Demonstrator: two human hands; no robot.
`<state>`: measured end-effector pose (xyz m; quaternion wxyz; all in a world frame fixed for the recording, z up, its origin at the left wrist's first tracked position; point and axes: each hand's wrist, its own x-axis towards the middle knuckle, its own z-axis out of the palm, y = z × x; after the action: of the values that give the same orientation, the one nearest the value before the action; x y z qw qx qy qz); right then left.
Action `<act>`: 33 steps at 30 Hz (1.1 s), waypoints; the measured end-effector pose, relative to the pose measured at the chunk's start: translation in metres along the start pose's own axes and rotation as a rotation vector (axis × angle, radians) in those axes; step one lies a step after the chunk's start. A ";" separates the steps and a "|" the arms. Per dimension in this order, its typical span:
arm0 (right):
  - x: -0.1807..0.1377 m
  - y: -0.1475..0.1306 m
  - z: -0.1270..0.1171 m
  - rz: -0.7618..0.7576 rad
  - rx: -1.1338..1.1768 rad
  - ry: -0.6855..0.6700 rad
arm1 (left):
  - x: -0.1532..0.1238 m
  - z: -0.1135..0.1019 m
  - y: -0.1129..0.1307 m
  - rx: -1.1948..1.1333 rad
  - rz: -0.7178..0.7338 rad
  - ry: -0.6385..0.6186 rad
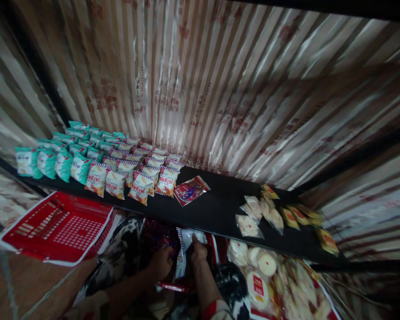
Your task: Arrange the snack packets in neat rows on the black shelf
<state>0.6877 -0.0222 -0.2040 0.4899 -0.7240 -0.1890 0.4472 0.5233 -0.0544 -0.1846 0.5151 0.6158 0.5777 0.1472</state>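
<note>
1 black shelf (216, 209), mid-frame; 1 red basket (76, 233), lower left. Front-row bags, left of centre: 4 teal bags (64, 165), 4 white-orange bags (115, 184). 1 flat red packet (191, 190), centre. White-blue packet (186, 240), bottom centre: clamped in right hand (199, 252), thumb on top; left hand (160, 263) just beside, grip cannot be told. Red container (175, 288), same place: dark red packets (156, 233).

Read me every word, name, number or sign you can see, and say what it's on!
None reads clearly:
Teal bags: pale marks, too blurred.
White bags: big red characters, too blurred.
Red packet: too blurred.
Bag by the right hand: too blurred.
Sheet behind: red print, too blurred.
Round pack's red label: too small.
</note>
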 end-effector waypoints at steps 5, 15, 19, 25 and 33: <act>-0.019 -0.003 -0.001 0.207 0.279 0.038 | 0.010 0.004 0.004 -0.086 -0.029 0.068; -0.088 0.000 0.012 0.419 0.518 -0.067 | 0.014 0.004 0.002 -0.668 0.062 0.112; -0.104 -0.009 0.004 0.421 0.334 -0.173 | 0.005 -0.012 0.010 -0.788 -0.032 0.135; -0.112 -0.029 -0.020 -0.379 -0.424 -0.180 | -0.012 -0.048 0.030 -0.746 -0.065 0.194; -0.108 -0.038 -0.001 -0.974 -0.774 -0.279 | -0.027 -0.087 0.063 -0.825 -0.073 0.012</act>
<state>0.6371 -0.0827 -0.1208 0.3111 -0.6147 -0.7063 0.1625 0.4826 -0.0251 -0.0856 0.7201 0.3362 0.4947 0.3516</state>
